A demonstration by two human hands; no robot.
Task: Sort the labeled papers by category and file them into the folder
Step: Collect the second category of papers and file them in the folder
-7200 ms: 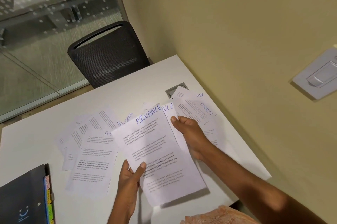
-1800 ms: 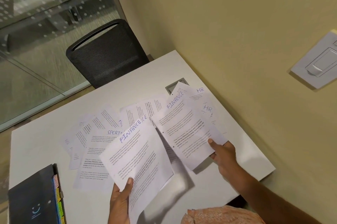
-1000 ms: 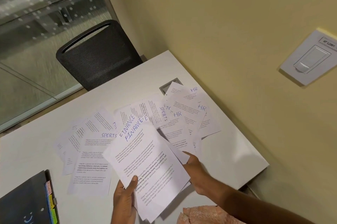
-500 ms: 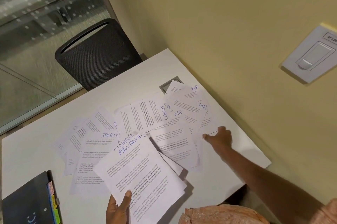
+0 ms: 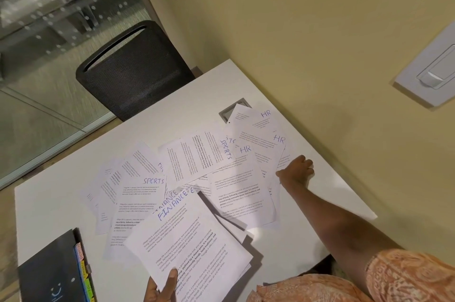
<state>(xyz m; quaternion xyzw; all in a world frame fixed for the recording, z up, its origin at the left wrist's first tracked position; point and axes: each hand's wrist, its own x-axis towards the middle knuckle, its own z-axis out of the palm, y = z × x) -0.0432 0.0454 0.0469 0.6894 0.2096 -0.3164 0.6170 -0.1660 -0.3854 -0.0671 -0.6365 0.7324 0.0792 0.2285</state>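
Papers [image 5: 194,154] with blue handwritten labels lie fanned and overlapping across the middle of the white counter [image 5: 209,95], which fills most of my remote view and meets a yellow wall on the right. I see a black mesh chair [image 5: 133,68] at the counter's far side. A dark folder [image 5: 49,272] lies flat at the near left corner, just left of the spread. The FINANCE stack [image 5: 192,240] is raised over the near part of the spread, and the left hand [image 5: 161,288] grips its lower edge, thumb on top. HR sheets [image 5: 261,134] overlap at the far right. A SPORTS sheet [image 5: 138,193] lies left of centre. The right hand [image 5: 295,171] is at the right edge of the HR sheets, knuckles up, fingers bent. I cannot tell whether it pinches a sheet or only touches one. Coloured tabs [image 5: 83,269] stick out along the folder's right edge.
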